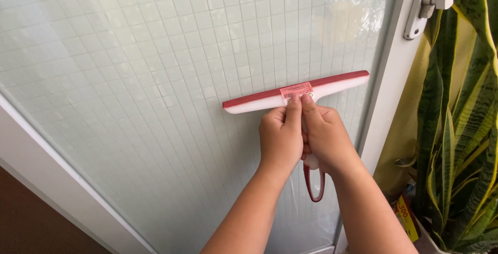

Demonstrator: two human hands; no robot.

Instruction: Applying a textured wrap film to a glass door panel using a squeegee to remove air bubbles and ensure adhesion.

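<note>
Both hands point(306, 137) clasping squeegee point(296, 92), thumbs up

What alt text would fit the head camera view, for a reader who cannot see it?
Both hands, left hand and right hand, grip a red and white squeegee against a frosted, grid-patterned glass door. A striped green plant stands at the right.

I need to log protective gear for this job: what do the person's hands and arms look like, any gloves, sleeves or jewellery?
Both are bare. The left hand and right hand wear no gloves, and no rings show on the fingers in view. Neither wrist carries a watch or bracelet. The forearms are uncovered down to the bottom edge of the picture, with no sleeve in sight. Fingernails are short and unpainted.
</note>
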